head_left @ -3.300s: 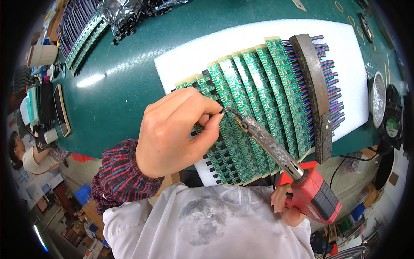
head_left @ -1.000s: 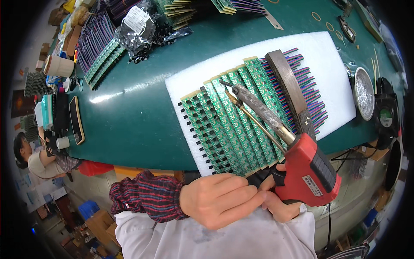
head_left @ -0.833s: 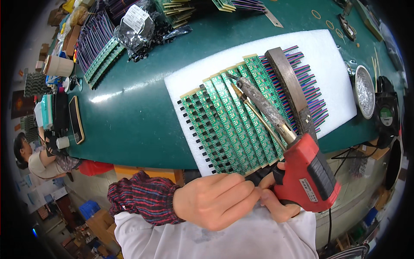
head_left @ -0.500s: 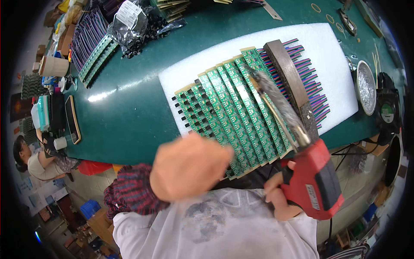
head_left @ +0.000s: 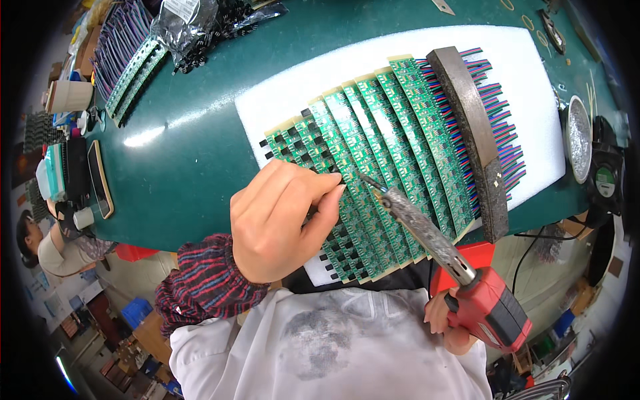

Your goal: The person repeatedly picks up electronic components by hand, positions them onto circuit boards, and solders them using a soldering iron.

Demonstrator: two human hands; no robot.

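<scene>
My left hand (head_left: 283, 217), in a striped sleeve cuff, hovers over the green circuit board strips (head_left: 417, 127) with thumb and forefinger pinched together. Whatever sits between those fingertips is too small to make out. Small black connectors (head_left: 293, 132) stand on the leftmost strips, partly hidden by this hand. My right hand (head_left: 445, 325) is wrapped round the grip of a red soldering gun (head_left: 497, 310). Its dark tip points up-left and lies close to my left fingertips, over the strips. Beneath the strips is a white foam pad (head_left: 267, 100).
A dark heavy bar (head_left: 467, 110) lies across coloured wires (head_left: 497, 100) at the strips' right. Further right are a metal bowl (head_left: 579, 140) and a black fan (head_left: 605, 177). At left are a phone (head_left: 100, 179), wired strips (head_left: 137, 80) and a black bag (head_left: 187, 30). Another person (head_left: 57, 250) sits far left.
My left hand has moved up over the connectors and is now pinched. The soldering gun has tilted, its tip coming down-left toward my left fingers. The view has shifted slightly.
</scene>
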